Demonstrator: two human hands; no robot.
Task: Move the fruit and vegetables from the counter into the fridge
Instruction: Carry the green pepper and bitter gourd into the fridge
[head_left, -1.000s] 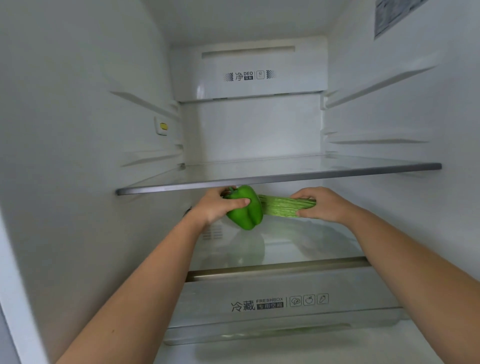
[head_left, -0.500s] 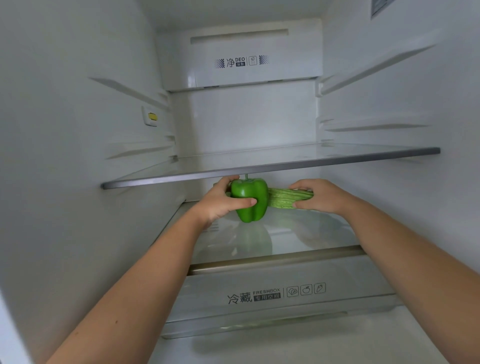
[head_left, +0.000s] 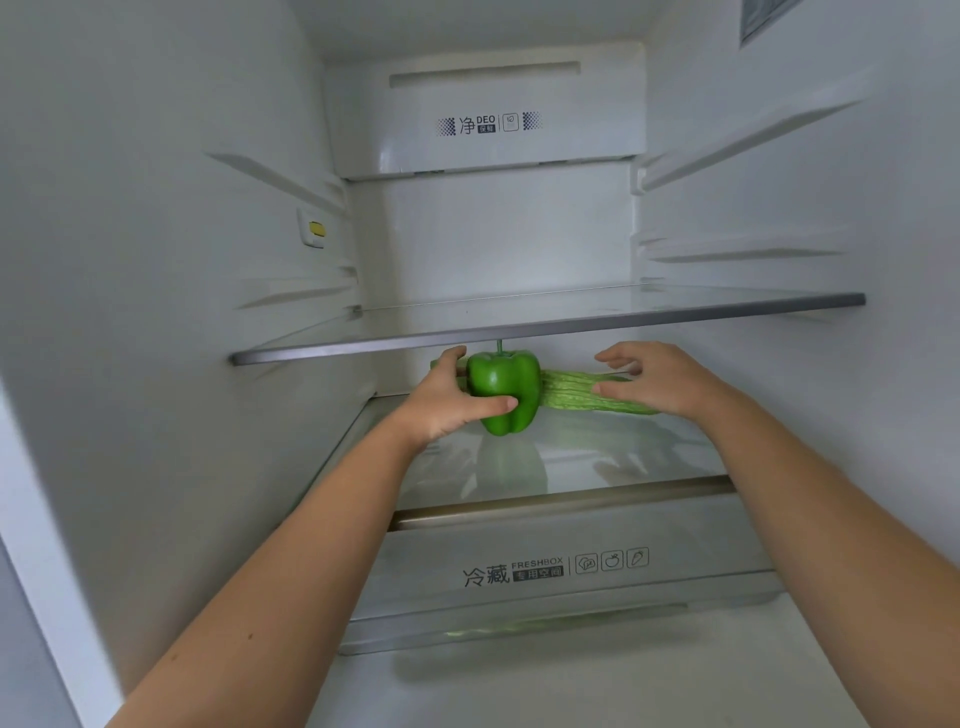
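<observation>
Both bare forearms reach forward from the lower corners of the view, drawing closer together toward the middle. The left hand (head_left: 441, 402) grips a green pepper (head_left: 504, 387), thumb laid across its front and fingers curled round its far side. The right hand (head_left: 662, 382) is level with the left and apart from it, palm down, fingers spread and only slightly bent.

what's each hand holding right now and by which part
The left hand grips the pepper round its left side, thumb across the front. The right hand holds nothing; it is spread open over the gourd.
</observation>
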